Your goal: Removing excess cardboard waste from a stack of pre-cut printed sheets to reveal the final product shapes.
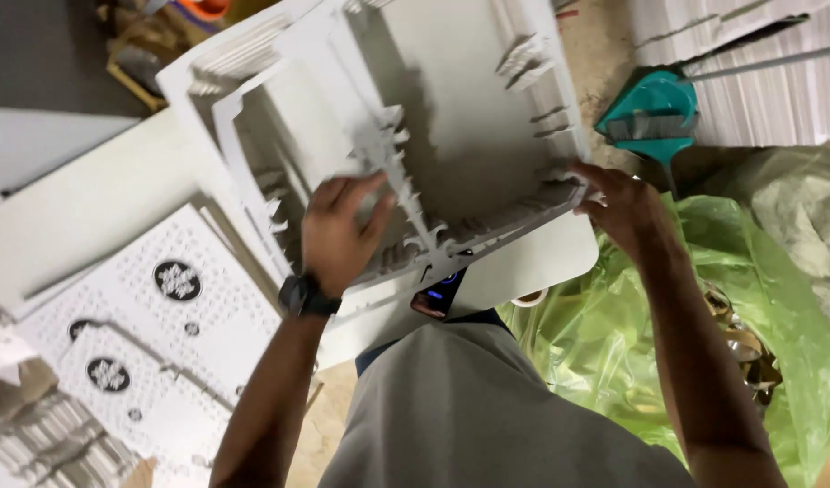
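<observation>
A big stack of white die-cut sheets (451,99) fills the upper middle of the view, held up and tilted between the two hands, its cut-out frames and jagged tabs hanging loose along the lower edge. Under it lies a white table (80,208), and on the table's near left side rest printed sheets (162,316) — white with fine dot patterns and dark round emblems. To the right, a green plastic bag (614,334) sits open on the floor with brownish scraps inside at its right edge.

The left hand (338,230) presses flat against the stack's underside near the lower middle, fingers (365,190) spread and curled over a strip of cut waste, thumb out to the side; the forearm rises straight up from the bottom of the frame, a black watch (305,296) at the wrist. The right hand (625,210) grips the stack's lower right corner, its fingers pinched on the edge, the arm slanting up from the lower right.

Above that hand lies a teal dustpan (655,108) with a brush in it, beside more stacked white sheets
</observation>
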